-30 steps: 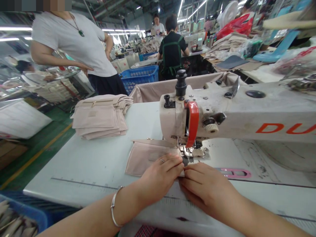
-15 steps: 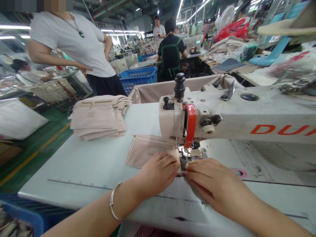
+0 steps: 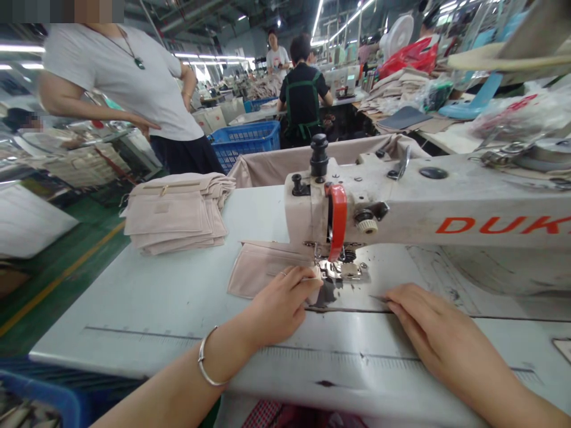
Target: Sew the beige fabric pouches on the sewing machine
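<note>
My left hand [image 3: 281, 306] is closed on the right end of a beige fabric piece [image 3: 252, 270], fingertips beside the presser foot [image 3: 330, 268] of the sewing machine [image 3: 370, 202]. The piece lies flat on the machine table, its right end partly covered by my fingers. To the right, my right hand [image 3: 428, 327] rests low over the table with its fingers pressed together. A thin, dark, pointed tool [image 3: 377, 296] sticks out from its fingertips toward the needle area. The rest of that tool is hidden under the hand, so its kind is unclear.
A stack of beige sewn pieces [image 3: 173, 214] sits on the table's left [image 3: 134, 297]. Behind the machine is a fabric-lined bin [image 3: 267, 166], with a blue basket [image 3: 245, 142] beyond. One person [image 3: 129, 89] stands at left; another [image 3: 306, 89] sits ahead. Another blue basket [image 3: 53, 389] is at lower left.
My right hand has left the fabric and moved right, over the spot where a pink ring-shaped handle lay. A pointed tip now shows at its fingers. My left hand stays on the fabric piece.
</note>
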Demonstrator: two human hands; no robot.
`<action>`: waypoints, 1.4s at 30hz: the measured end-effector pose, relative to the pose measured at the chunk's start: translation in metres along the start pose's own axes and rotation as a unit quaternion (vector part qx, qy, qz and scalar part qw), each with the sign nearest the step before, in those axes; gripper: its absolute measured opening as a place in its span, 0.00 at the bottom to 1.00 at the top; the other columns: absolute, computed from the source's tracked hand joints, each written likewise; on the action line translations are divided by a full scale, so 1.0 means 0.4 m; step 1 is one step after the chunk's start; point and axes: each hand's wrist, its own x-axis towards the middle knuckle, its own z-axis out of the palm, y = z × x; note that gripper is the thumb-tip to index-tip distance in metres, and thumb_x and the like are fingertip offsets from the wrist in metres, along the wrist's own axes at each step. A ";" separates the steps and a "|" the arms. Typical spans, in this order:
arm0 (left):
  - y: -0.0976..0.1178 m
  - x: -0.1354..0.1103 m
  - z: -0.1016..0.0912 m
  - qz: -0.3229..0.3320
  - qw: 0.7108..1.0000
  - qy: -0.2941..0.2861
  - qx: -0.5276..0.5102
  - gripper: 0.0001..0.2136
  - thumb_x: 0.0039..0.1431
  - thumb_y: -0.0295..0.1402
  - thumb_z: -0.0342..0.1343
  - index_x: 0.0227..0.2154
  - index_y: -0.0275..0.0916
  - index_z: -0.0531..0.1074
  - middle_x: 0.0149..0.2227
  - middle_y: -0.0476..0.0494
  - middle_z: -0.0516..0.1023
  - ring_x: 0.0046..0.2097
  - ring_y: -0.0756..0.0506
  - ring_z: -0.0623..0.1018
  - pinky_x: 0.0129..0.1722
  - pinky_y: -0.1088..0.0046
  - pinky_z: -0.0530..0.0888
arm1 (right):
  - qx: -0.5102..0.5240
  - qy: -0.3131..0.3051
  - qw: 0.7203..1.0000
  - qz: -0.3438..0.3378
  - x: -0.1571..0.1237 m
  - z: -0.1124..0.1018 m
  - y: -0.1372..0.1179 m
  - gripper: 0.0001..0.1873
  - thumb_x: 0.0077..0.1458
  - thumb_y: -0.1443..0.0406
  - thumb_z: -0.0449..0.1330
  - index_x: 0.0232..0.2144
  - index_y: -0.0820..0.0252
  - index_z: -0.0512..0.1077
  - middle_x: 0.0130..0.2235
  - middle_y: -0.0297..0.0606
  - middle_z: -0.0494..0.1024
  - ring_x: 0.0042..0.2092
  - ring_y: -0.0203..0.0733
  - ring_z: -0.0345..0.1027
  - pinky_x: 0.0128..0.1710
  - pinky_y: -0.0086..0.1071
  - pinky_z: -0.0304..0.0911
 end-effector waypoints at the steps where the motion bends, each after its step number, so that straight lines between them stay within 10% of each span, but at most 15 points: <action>1: -0.002 0.001 -0.001 0.002 1.000 -0.005 -0.008 0.30 0.49 0.15 0.48 0.56 0.41 0.64 0.56 0.42 0.67 0.59 0.42 0.66 0.62 0.59 0.64 | 0.040 -0.006 0.999 0.025 0.012 -0.004 -0.021 0.11 0.68 0.62 0.46 0.47 0.56 0.65 0.42 0.40 0.73 0.40 0.44 0.70 0.39 0.38 0.65; 8: -0.017 0.035 -0.029 0.027 0.997 -0.066 -0.006 0.19 0.63 0.22 0.49 0.55 0.43 0.68 0.53 0.41 0.66 0.55 0.43 0.70 0.57 0.62 0.70 | 0.190 -0.126 0.966 0.120 0.084 -0.004 -0.136 0.08 0.68 0.61 0.44 0.42 0.53 0.62 0.37 0.35 0.71 0.37 0.43 0.67 0.36 0.37 0.60; 16: -0.040 0.056 -0.024 0.090 0.994 -0.068 -0.009 0.05 0.67 0.26 0.50 0.40 0.38 0.70 0.53 0.41 0.71 0.56 0.44 0.71 0.58 0.66 0.68 | 0.260 -0.113 0.943 0.176 0.099 0.024 -0.172 0.09 0.67 0.60 0.45 0.36 0.53 0.61 0.33 0.31 0.72 0.35 0.42 0.67 0.34 0.35 0.55; 22: -0.030 0.056 -0.036 0.006 0.992 -0.045 -0.118 0.09 0.64 0.21 0.49 0.41 0.40 0.70 0.43 0.47 0.77 0.47 0.47 0.76 0.49 0.69 0.72 | 0.290 -0.137 0.921 0.222 0.125 0.022 -0.192 0.09 0.67 0.60 0.46 0.32 0.53 0.60 0.26 0.29 0.71 0.29 0.42 0.67 0.29 0.33 0.52; 31: -0.043 0.046 -0.053 0.026 0.984 -0.027 -0.174 0.11 0.56 0.22 0.56 0.41 0.40 0.69 0.49 0.43 0.72 0.54 0.44 0.70 0.55 0.65 0.69 | 0.232 -0.134 0.951 0.151 0.139 0.026 -0.191 0.10 0.67 0.57 0.49 0.36 0.53 0.64 0.34 0.31 0.73 0.35 0.42 0.66 0.33 0.34 0.56; 42: -0.020 0.029 -0.016 -0.118 0.973 0.068 -0.188 0.15 0.50 0.20 0.64 0.36 0.41 0.66 0.46 0.47 0.73 0.49 0.45 0.72 0.52 0.66 0.69 | 0.082 -0.078 0.993 -0.023 0.155 0.032 -0.124 0.12 0.68 0.62 0.47 0.51 0.54 0.64 0.40 0.38 0.76 0.38 0.47 0.71 0.36 0.41 0.65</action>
